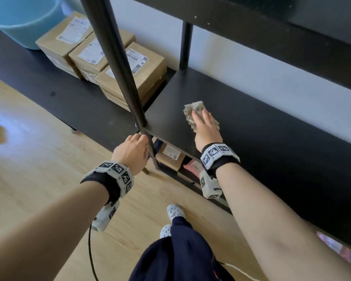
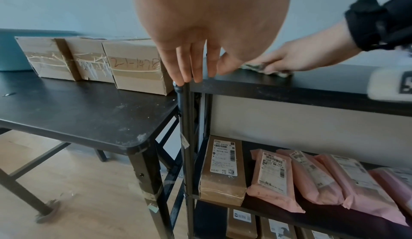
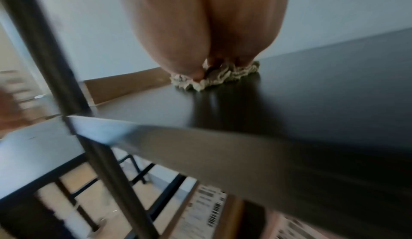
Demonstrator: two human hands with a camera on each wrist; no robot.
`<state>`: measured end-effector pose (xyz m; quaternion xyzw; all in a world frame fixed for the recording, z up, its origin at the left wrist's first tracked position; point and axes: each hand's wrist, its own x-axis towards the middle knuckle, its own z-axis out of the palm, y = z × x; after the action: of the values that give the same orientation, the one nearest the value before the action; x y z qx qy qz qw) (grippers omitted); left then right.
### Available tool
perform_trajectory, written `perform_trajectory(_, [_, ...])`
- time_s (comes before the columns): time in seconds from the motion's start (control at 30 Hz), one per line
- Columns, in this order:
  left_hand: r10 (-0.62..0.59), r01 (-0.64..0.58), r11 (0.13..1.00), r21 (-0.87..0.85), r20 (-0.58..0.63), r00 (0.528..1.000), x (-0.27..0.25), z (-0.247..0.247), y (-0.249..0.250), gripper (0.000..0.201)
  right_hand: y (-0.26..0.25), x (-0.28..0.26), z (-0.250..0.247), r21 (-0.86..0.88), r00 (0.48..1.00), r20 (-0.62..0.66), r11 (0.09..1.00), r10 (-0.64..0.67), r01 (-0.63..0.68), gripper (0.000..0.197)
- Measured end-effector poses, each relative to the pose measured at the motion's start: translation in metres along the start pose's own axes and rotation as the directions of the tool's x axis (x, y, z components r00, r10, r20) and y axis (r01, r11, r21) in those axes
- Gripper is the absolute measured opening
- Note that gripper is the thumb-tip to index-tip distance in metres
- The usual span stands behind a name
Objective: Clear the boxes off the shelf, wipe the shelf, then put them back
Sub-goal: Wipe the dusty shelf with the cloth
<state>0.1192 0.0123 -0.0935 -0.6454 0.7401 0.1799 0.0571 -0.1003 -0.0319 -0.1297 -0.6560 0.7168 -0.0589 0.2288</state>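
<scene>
Several taped cardboard boxes (image 1: 138, 72) (image 2: 133, 64) stand on a low black table (image 1: 49, 86) left of the shelving unit. The black shelf (image 1: 251, 134) (image 2: 312, 82) (image 3: 312, 93) carries no boxes. My right hand (image 1: 206, 124) (image 2: 296, 57) (image 3: 205, 22) lies flat on a crumpled beige cloth (image 1: 192, 109) (image 2: 254, 67) (image 3: 223, 78) and presses it onto the shelf near its left end. My left hand (image 1: 132, 149) (image 2: 200, 31) rests its straight fingertips on the shelf's front left corner, beside the black post (image 1: 118, 57) (image 2: 184, 119).
A blue bucket (image 1: 22, 19) stands on the table behind the boxes. Another black shelf (image 1: 251, 27) hangs close above the one under my right hand. The level below holds a cardboard box (image 2: 223, 168) and pink mailer bags (image 2: 289, 177). Wooden floor lies to the left.
</scene>
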Motion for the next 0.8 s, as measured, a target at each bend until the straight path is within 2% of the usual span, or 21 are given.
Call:
perform_trajectory(0.1, [-0.014,0.014,1.0,-0.011,0.0,1.0,-0.001,-0.004,0.0,0.03,0.034,-0.031,-0.003,-0.031,0.984,-0.12,0.99,0.135,-0.14,0.073])
perform_trajectory(0.17, [-0.004,0.004,1.0,-0.021,-0.013,1.0,0.001,-0.007,0.004,0.028,0.033,-0.058,0.01,-0.045,0.978,-0.159,0.989,0.132,-0.141,0.075])
perform_trajectory(0.23, [0.015,-0.015,1.0,-0.024,-0.024,1.0,0.004,-0.01,0.011,0.027,0.017,-0.073,0.026,-0.067,0.981,-0.183,0.995,0.059,-0.073,0.082])
perform_trajectory(0.27, [0.023,-0.024,0.999,-0.024,-0.023,0.999,0.006,-0.011,0.016,0.028,0.005,-0.073,0.032,-0.096,0.983,-0.182,0.995,-0.001,-0.017,0.08])
perform_trajectory(0.4, [0.036,-0.036,0.999,-0.003,-0.014,0.999,0.011,-0.016,0.027,0.029,-0.045,-0.045,0.042,-0.115,0.969,-0.056,0.966,-0.239,0.232,0.065])
perform_trajectory(0.53, [0.016,-0.016,1.0,0.015,-0.004,1.0,0.014,-0.016,0.022,0.031,-0.062,-0.018,0.037,-0.085,0.945,-0.067,0.946,-0.32,0.314,0.062])
perform_trajectory(0.7, [0.018,-0.018,1.0,0.016,0.016,1.0,0.016,-0.015,0.004,0.029,-0.048,-0.035,0.036,0.02,0.976,-0.16,0.988,-0.146,0.151,0.048])
perform_trajectory(0.8, [0.067,-0.068,0.997,0.025,0.018,0.998,0.023,-0.018,-0.007,0.028,-0.062,-0.036,0.042,0.036,0.98,-0.178,0.994,-0.095,0.103,0.053])
